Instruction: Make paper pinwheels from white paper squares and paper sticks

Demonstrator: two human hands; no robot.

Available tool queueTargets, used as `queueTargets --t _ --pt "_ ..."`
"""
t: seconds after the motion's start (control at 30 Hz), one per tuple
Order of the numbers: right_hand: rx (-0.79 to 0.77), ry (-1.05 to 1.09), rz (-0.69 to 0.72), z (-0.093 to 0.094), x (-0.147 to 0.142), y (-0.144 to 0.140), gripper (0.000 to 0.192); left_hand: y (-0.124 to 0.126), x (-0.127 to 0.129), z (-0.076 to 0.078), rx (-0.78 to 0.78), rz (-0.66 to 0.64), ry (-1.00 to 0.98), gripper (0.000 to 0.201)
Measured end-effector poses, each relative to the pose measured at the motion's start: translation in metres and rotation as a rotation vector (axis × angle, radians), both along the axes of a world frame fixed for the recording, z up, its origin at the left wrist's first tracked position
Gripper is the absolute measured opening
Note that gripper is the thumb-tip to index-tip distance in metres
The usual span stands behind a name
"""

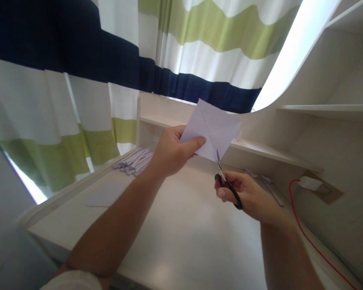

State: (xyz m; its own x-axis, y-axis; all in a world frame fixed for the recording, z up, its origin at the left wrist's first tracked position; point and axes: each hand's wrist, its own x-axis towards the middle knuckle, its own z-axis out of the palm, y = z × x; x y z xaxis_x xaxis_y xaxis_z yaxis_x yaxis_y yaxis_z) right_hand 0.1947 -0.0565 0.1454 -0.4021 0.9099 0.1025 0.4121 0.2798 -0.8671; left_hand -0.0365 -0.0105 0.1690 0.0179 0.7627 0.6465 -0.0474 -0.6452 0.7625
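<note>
1. The left hand (169,155) held a creased white paper sheet (211,129) up above the tabletop (181,233), its fingers (196,143) pinching the sheet's lower left edge.
2. The right hand (251,197) gripped black-handled scissors (226,183), fingers curled through the loops; the blades pointed up and met the sheet's lower edge.
3. A bundle of paper strips (134,161) lay at the tabletop's far left, near the striped curtain (78,80).
4. One flat sheet (104,197) lay on the tabletop below the left forearm.
5. A red cable (302,229) ran along the right side, below the shelves (320,108).
</note>
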Motion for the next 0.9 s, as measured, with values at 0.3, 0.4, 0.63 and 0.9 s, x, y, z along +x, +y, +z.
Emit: queueTargets --t 0.3,0.4,0.63,0.9 --pt "0.002 0.004 0.005 -0.0002 0.0001 0.0004 0.051 0.0002 -0.0004 0.0001 -0.005 0.011 0.016 0.026" --pt "0.002 0.000 -0.003 -0.0006 0.0004 0.0005 0.050 0.0004 -0.0008 -0.0007 -0.007 0.015 0.019 0.026" --pt "0.005 -0.011 -0.004 0.0011 -0.0020 -0.0011 0.050 0.0011 -0.0003 -0.0012 -0.007 -0.003 0.009 0.028" --pt "0.027 -0.040 -0.010 0.0011 -0.0026 -0.0017 0.046 0.0033 0.0000 -0.0023 -0.011 -0.006 0.000 0.026"
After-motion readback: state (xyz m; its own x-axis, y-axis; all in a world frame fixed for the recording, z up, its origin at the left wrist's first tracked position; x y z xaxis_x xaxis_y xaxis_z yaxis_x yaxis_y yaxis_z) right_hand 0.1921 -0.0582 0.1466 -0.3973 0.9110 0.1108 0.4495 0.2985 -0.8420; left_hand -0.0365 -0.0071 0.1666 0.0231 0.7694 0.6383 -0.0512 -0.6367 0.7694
